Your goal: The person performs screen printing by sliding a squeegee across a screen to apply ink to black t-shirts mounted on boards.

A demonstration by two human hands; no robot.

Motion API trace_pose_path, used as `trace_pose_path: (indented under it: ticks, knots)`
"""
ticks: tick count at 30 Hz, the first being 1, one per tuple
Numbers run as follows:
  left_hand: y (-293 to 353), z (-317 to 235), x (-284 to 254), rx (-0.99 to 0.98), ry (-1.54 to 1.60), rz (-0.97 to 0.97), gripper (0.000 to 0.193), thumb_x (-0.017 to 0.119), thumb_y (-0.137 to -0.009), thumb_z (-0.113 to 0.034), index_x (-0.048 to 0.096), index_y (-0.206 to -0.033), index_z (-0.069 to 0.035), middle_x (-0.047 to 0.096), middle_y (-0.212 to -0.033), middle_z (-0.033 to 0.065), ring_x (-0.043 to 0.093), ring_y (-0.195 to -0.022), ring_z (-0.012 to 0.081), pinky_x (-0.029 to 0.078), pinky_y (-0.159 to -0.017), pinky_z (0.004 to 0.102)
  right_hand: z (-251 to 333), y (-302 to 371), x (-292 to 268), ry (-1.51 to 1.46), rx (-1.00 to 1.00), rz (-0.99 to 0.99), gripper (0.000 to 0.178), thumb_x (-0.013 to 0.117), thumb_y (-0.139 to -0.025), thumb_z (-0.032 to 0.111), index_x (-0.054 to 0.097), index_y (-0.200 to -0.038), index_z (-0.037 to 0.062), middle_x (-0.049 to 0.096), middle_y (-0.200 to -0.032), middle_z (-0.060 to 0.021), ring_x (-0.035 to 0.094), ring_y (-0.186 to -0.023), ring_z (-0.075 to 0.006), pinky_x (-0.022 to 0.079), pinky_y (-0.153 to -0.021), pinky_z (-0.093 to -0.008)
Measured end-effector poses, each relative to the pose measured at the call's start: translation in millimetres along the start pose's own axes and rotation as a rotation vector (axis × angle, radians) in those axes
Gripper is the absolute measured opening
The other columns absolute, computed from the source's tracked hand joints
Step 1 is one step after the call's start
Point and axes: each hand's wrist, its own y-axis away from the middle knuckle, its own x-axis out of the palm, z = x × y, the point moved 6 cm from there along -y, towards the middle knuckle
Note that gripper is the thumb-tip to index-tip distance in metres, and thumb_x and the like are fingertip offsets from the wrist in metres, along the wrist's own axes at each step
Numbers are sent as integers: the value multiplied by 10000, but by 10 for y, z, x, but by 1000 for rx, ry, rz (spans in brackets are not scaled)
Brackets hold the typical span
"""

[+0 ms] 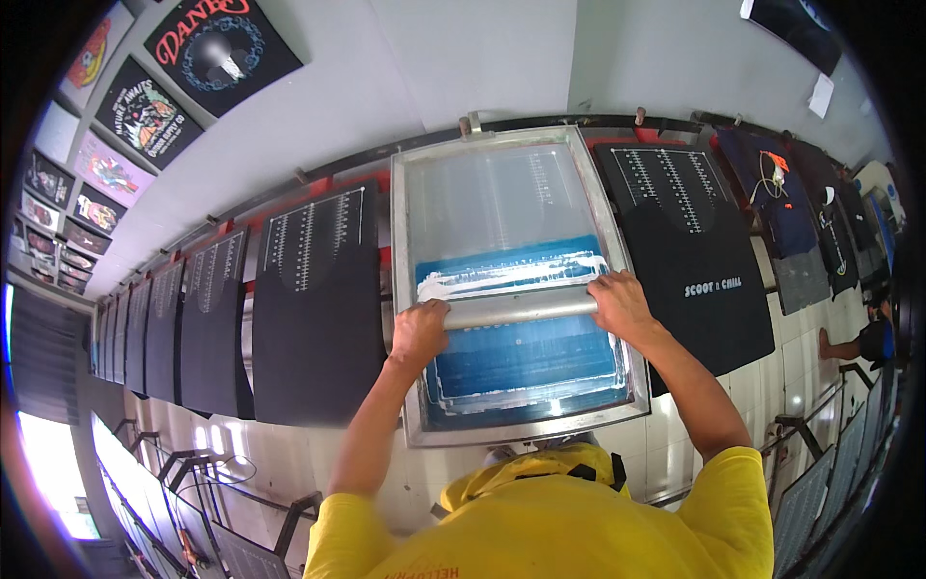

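Observation:
A metal-framed printing screen [521, 372] lies in front of me, its mesh pale at the far end and blue nearer to me. Across the blue part runs a wide silver squeegee [521, 307]. My left hand [420, 333] is closed round its left end, and my right hand [622, 304] grips its right end. White ink [511, 276] lies in a streaky band just beyond the squeegee. Thin white ink lines also mark the blue mesh near the close end. What lies under the screen is mostly hidden.
To the right, a black shirt [696, 280] with small white print lies on a board. Several black shirts on boards [313, 328] line the left. A dark blue shirt [772, 188] lies farther right. Printed samples [149, 111] hang on the wall. A person's hand [826, 345] shows at far right.

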Motion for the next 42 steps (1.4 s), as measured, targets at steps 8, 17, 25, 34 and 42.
trace_pose_path:
  ticks: [8,17,25,34,42]
  knots:
    - [258,-125,-29,-4,24,14,261,618,-734,1,684,-974,-78,697,-955,126,701,-899,316,571,-794,425,88,258,-47,-21,-5,10,251,746,-667,107,655,-896,60,680,-926,-116,650,-892,-289,459,-819,-430]
    - [1168,-569,-23,-24,58,-89,353,626,-685,45,674,-1018,-62,705,-1036,87,710,-910,273,595,-768,366,622,1186,-134,-69,5,-54,315,700,-625,72,651,-935,49,652,-958,-107,627,-899,-275,441,-800,-420]
    - [428,-134,63,0,55,-28,409,647,-661,26,694,-1058,-66,721,-1090,112,711,-937,304,586,-803,392,258,475,-52,-26,-17,-27,222,701,-643,76,641,-857,57,635,-860,-110,621,-842,-285,464,-792,-414]
    - [-37,6,14,-17,-11,2,374,679,-646,-26,704,-1013,-88,714,-982,100,699,-878,318,564,-784,424,-34,-63,-16,-33,-13,-1,208,714,-703,148,675,-876,39,687,-885,-152,658,-915,-329,471,-851,-450]
    - [-141,-44,-13,7,-84,93,382,667,-674,-28,695,-1053,-62,711,-1017,139,698,-918,332,564,-813,429,586,-387,91,-39,-78,52,278,705,-751,155,670,-999,33,672,-979,-138,646,-958,-310,487,-861,-453]
